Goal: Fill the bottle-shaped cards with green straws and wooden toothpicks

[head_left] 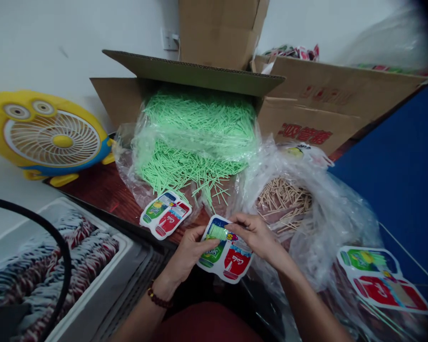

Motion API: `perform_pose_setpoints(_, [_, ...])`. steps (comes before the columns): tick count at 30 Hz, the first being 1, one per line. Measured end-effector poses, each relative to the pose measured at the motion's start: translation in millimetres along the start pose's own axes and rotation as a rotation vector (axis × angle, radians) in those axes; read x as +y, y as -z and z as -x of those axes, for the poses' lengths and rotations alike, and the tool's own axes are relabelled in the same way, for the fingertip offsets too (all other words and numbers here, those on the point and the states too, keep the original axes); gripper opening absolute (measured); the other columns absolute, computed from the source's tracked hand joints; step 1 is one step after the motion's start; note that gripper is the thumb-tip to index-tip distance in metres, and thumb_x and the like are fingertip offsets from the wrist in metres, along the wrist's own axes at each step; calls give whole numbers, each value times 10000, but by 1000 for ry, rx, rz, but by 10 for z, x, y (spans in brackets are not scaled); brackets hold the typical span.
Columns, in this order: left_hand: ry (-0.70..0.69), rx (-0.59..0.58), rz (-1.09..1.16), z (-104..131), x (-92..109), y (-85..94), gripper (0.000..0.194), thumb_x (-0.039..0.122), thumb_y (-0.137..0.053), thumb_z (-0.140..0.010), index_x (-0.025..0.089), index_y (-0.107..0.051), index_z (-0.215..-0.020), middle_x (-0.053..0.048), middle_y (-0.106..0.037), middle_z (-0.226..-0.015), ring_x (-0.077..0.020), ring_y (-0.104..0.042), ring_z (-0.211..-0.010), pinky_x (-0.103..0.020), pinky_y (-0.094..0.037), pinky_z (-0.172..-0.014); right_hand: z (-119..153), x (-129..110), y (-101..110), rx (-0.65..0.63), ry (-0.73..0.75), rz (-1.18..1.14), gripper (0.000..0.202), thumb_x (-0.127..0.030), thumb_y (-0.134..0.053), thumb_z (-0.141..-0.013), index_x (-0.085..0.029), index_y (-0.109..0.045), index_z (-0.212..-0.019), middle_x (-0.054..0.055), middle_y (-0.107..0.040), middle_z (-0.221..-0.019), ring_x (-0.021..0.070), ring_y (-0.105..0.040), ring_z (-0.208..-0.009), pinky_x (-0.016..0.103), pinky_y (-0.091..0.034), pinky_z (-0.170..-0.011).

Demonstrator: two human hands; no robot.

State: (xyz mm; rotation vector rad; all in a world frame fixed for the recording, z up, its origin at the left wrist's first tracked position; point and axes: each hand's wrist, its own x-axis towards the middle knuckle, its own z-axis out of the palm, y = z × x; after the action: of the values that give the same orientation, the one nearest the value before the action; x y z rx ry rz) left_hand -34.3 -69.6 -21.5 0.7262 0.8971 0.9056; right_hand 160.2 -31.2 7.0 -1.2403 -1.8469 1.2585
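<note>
A two-part Sprite and Cola packet [231, 259] is held between both hands above the table's front edge. My left hand [190, 249] grips its left side, thumb on the green half. With fingers pinched, my right hand [253, 232] holds the packet's upper edge near the middle. Pale green sticks show through the window of the green half. Another such packet [166, 214] lies on the table just left of the hands. Behind them, loose green sticks [199, 161] spill from an open plastic-lined box. Brown sticks [285, 197] lie in clear plastic to the right.
A yellow fan [57, 137] stands at the left. Below it, a white foam box [123, 251] holds many stacked packets. More cardboard boxes [306, 104] stand behind, some printed in red. At the right, a further packet [383, 280] lies on plastic.
</note>
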Motion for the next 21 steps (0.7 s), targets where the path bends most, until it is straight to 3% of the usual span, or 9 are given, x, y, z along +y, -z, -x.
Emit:
perform_pose_setpoints(4, [45,-67,18,-10,11,-8,332,214,-782,-693,105,-698,-995,-75,-747,-826,-200,-687,-739,-304,-517,-715,-10,-64,-5,-11,18,28,187,-321,-561,-879,-173,-653,-813,-15,-634,-717,122,-559,-654,220,-404,-605])
perform_pose_setpoints(10, [31,-28,-9,-10,25,-9,261,242,-770,-704,84,-737,-909,-105,-762,-826,-204,-690,-699,-295,-519,-676,43,10,113,-32,-8,8,209,-374,-588,-863,-197,-665,-945,5,-675,-844,158,-600,-760,239,-436,-661])
perform_pose_setpoints(14, [42,-62,12,6,28,-17,243,218,-772,-698,88,-732,-899,-92,-761,-801,-180,-679,-677,-271,-512,-666,111,88,140,-89,-78,-48,221,-386,-593,-853,-180,-671,-834,-6,-653,-734,146,-571,-666,228,-417,-593])
perform_pose_setpoints(17, [59,-108,9,-2,42,-36,305,197,-788,-679,108,-707,-958,-83,-757,-855,-168,-670,-713,-257,-501,-688,142,78,102,-60,-70,-41,219,-369,-586,-857,-175,-682,-826,-10,-637,-714,136,-545,-649,225,-404,-591])
perform_pose_setpoints(21, [40,-78,-88,-29,71,-73,315,224,-791,-684,106,-690,-958,-76,-746,-875,-159,-658,-730,-246,-493,-712,178,67,80,-59,-42,-75,205,-343,-579,-858,-166,-682,-841,-10,-625,-730,131,-536,-658,227,-404,-614])
